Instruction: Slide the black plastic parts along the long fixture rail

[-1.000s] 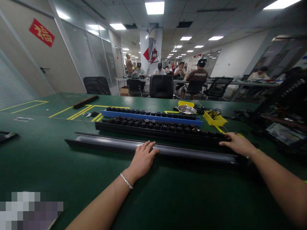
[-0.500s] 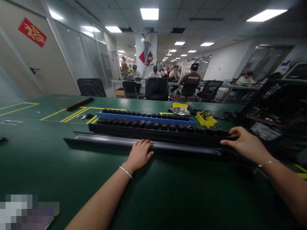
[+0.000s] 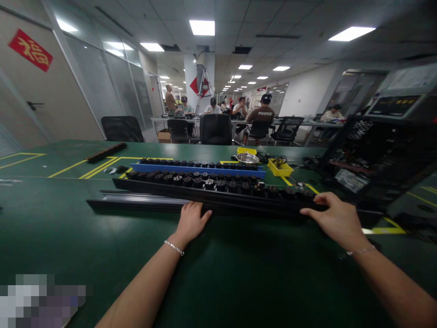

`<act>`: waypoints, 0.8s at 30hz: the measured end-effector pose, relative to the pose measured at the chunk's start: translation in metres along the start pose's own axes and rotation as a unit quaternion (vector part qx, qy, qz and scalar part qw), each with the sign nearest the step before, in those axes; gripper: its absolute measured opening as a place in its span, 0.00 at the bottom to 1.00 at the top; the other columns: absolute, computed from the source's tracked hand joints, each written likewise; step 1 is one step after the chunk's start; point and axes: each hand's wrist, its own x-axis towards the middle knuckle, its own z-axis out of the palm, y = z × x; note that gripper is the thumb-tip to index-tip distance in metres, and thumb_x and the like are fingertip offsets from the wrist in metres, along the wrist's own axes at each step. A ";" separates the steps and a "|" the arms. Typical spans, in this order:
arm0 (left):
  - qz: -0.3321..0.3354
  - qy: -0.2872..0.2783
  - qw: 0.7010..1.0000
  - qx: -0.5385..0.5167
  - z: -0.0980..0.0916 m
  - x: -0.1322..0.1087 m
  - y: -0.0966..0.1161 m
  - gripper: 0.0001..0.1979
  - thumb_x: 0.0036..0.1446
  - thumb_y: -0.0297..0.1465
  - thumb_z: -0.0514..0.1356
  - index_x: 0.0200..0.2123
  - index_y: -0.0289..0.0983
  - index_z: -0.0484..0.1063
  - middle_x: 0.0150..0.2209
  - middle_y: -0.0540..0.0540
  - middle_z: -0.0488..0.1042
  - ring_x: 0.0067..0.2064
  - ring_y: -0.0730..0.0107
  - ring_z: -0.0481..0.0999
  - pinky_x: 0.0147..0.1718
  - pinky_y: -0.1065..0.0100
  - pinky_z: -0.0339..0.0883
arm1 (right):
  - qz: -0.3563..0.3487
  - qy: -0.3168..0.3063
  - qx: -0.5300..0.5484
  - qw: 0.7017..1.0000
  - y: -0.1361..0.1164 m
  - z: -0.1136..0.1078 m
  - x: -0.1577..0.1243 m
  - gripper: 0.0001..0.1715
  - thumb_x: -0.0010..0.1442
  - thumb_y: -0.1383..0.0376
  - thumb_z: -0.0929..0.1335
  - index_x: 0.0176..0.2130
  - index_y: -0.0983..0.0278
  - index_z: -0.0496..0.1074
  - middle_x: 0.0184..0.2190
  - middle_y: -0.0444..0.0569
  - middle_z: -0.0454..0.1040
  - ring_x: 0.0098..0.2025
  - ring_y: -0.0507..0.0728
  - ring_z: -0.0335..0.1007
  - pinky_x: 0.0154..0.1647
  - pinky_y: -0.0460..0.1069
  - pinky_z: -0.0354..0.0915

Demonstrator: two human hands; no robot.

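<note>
A long black rail [image 3: 157, 186] carrying a row of dark plug-like parts lies across the green table [image 3: 239, 273]. My right hand [image 3: 336, 216] grips its right end between thumb and fingers. In front of it lies an empty black channel [image 3: 136, 199] with a shiny inside, partly covered by the rail on the right. My left hand [image 3: 193, 221] has its fingers over the front edge of the channel, near the middle, thumb apart. Behind the rail stands a blue rail [image 3: 198, 170] with another row of dark parts.
Beyond the rails are a metal bowl [image 3: 247, 158] and a yellow tray [image 3: 280, 167] with cables. An open black equipment case [image 3: 382, 155] stands at the right. A brown strip [image 3: 106, 152] lies back left. People sit at farther tables.
The loaded black rail has come nearer and now overlaps the right part of the empty channel, with my right hand still on its end. The view has shifted slightly to the right.
</note>
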 end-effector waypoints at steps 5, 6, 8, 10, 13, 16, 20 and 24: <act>-0.097 0.033 0.975 -0.196 -0.015 -0.028 0.002 0.14 0.52 0.39 0.57 0.38 0.38 0.71 0.45 0.41 0.72 0.52 0.56 0.65 0.53 0.57 0.53 | 0.003 0.008 0.025 1.000 0.001 0.011 -0.029 0.26 0.39 0.43 0.68 0.28 0.60 0.65 0.28 0.49 0.72 0.34 0.62 0.69 0.37 0.55 0.60; -0.143 0.035 0.951 -0.271 -0.017 -0.034 0.004 0.13 0.52 0.39 0.58 0.37 0.37 0.71 0.44 0.41 0.73 0.50 0.57 0.67 0.52 0.59 0.55 | 0.000 0.011 0.027 1.000 0.000 0.014 -0.036 0.26 0.39 0.43 0.68 0.28 0.60 0.65 0.28 0.49 0.72 0.34 0.62 0.68 0.37 0.55 0.60; -0.255 0.014 0.856 -0.450 -0.022 -0.046 0.010 0.12 0.54 0.38 0.56 0.35 0.37 0.71 0.42 0.43 0.73 0.46 0.61 0.71 0.45 0.63 0.62 | -0.004 0.013 0.030 0.999 -0.001 0.020 -0.049 0.26 0.40 0.43 0.68 0.28 0.61 0.65 0.28 0.49 0.71 0.34 0.61 0.68 0.37 0.54 0.59; -0.355 0.004 0.719 -0.598 -0.027 -0.058 0.018 0.10 0.54 0.36 0.56 0.35 0.36 0.70 0.41 0.43 0.73 0.43 0.64 0.74 0.37 0.68 0.65 | -0.003 0.011 0.032 0.999 -0.002 0.026 -0.062 0.25 0.41 0.43 0.68 0.28 0.61 0.64 0.28 0.49 0.71 0.35 0.61 0.67 0.37 0.54 0.59; -0.419 0.022 0.557 -0.717 -0.036 -0.072 0.029 0.05 0.55 0.30 0.56 0.35 0.37 0.67 0.40 0.44 0.73 0.42 0.66 0.76 0.35 0.71 0.67 | -0.006 0.009 0.036 0.999 -0.002 0.033 -0.077 0.24 0.41 0.44 0.68 0.27 0.61 0.64 0.27 0.48 0.70 0.34 0.61 0.67 0.37 0.54 0.59; -0.444 0.019 0.486 -0.753 -0.043 -0.084 0.033 0.05 0.56 0.32 0.56 0.34 0.36 0.66 0.39 0.43 0.73 0.43 0.62 0.76 0.38 0.67 0.69 | -0.019 0.014 0.046 0.999 -0.001 0.037 -0.088 0.24 0.42 0.44 0.68 0.27 0.61 0.63 0.27 0.47 0.70 0.34 0.60 0.66 0.37 0.54 0.59; -0.468 0.010 0.476 -0.745 -0.044 -0.093 0.033 0.09 0.56 0.35 0.57 0.36 0.36 0.66 0.37 0.41 0.73 0.40 0.62 0.77 0.38 0.66 0.71 | -0.041 0.005 0.044 0.998 0.000 0.044 -0.095 0.23 0.43 0.45 0.68 0.27 0.61 0.63 0.26 0.47 0.69 0.33 0.60 0.65 0.38 0.54 0.58; -0.483 -0.002 0.507 -0.714 -0.041 -0.095 0.028 0.12 0.56 0.37 0.56 0.39 0.34 0.65 0.37 0.40 0.73 0.38 0.64 0.77 0.36 0.68 0.72 | -0.049 -0.001 0.038 0.998 0.001 0.052 -0.098 0.23 0.44 0.45 0.67 0.26 0.61 0.63 0.26 0.47 0.69 0.33 0.60 0.65 0.40 0.55 0.57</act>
